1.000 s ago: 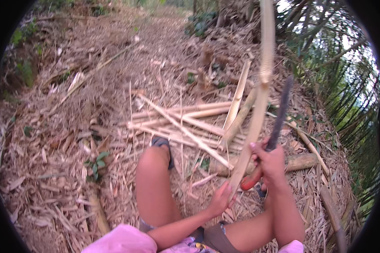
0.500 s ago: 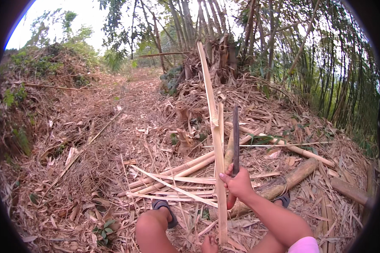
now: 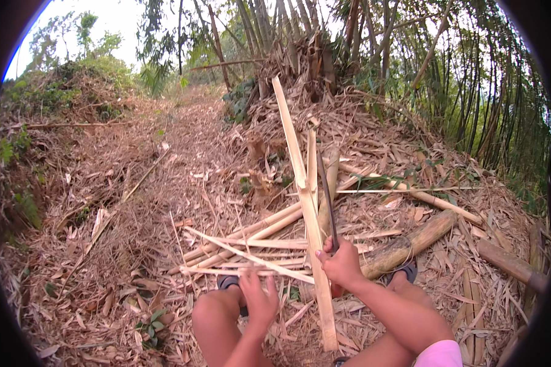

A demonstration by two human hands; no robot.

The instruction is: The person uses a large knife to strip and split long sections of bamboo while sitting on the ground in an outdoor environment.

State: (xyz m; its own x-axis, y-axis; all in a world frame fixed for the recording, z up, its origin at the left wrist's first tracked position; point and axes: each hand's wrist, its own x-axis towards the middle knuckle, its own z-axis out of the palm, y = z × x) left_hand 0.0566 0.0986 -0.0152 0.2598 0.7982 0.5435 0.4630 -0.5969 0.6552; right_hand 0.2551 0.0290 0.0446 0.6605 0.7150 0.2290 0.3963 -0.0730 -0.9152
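A long pale bamboo strip (image 3: 307, 208) stands upright in front of me, splitting into two at its top. My right hand (image 3: 341, 265) grips a long dark knife (image 3: 327, 199) by its red handle, blade pointing up against the strip. My left hand (image 3: 258, 298) hovers just left of the strip's lower part, fingers spread and holding nothing. Both of my bare knees and dark sandals (image 3: 228, 282) show at the bottom.
Several split bamboo strips (image 3: 251, 241) lie in a pile on the ground ahead. A thick bamboo log (image 3: 410, 241) lies to the right. Dry leaves cover the slope; a dirt path (image 3: 183, 134) runs uphill, and bamboo stands (image 3: 459, 73) grow on the right.
The view has tilted up from the ground to the slope. My left hand has let go of the strip's lower part and now hangs open beside it.
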